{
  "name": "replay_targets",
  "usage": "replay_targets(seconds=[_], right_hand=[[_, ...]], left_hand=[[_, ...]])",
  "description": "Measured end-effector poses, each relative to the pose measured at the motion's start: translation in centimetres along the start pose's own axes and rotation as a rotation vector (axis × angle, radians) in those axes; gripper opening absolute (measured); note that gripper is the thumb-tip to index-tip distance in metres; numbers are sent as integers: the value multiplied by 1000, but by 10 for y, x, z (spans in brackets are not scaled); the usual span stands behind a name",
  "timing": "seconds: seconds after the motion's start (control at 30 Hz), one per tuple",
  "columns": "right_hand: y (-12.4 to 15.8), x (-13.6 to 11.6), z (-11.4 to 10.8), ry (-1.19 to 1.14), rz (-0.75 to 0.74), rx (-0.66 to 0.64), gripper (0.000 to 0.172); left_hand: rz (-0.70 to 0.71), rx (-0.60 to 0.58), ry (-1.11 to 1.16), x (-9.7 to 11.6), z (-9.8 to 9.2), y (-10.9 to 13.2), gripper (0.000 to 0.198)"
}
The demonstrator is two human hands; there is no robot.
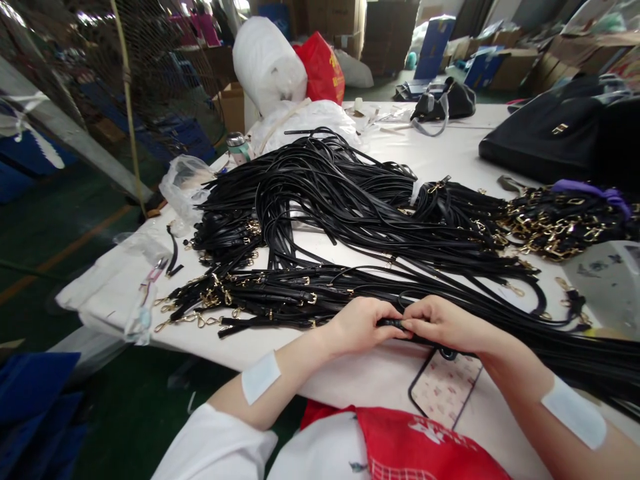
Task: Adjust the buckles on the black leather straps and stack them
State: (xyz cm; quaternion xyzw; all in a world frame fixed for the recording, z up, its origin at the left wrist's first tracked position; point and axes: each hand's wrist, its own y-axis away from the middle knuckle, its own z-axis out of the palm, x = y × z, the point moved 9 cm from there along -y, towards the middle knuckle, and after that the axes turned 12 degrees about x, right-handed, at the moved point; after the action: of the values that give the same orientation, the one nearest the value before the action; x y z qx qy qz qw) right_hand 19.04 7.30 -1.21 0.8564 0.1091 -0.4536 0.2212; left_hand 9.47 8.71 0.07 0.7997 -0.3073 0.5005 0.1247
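Near the table's front edge, my left hand [361, 325] and my right hand [443, 323] meet, fingertips pinched on a narrow black strap [391, 323]. Only a short piece of it shows between them; my fingers cover the rest. Just beyond lies a row of black straps [285, 293] with gold buckles and snap hooks [203, 320] at the left end. A big heap of long black straps [330, 180] spreads behind that row. Under my right wrist is a phone in a patterned case [447, 387].
Pink-handled snippers [155, 272] and a short black strap piece [173, 250] lie at left. A bottle [239, 148] stands behind the heap. To the right are gold-hardware straps tied with purple cloth [565, 217] and a black bag [550, 130]. The white table [440, 150] has its corner at left.
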Motion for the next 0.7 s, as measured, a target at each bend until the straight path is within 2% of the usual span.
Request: replay_targets(seconds=[0.07,0.17,0.27,0.33,0.5,0.7], right_hand=[[-1,-5,-3,-28,-25,61,40],[0,-5,-13,-54,-35,153,42],[1,-3,-22,-27,-48,171,44],[1,-4,-24,7,-61,168,42],[-3,-16,-12,47,-125,184,41],[-5,-13,-12,110,-128,179,41]], left_hand=[[12,38,8,2,-3,-2,23],[40,134,-19,5,-22,-5,22],[73,165,-64,8,-38,-5,23],[97,138,-95,11,-39,-5,25],[150,75,-263,15,-24,-3,27],[129,122,-260,17,-37,3,27]])
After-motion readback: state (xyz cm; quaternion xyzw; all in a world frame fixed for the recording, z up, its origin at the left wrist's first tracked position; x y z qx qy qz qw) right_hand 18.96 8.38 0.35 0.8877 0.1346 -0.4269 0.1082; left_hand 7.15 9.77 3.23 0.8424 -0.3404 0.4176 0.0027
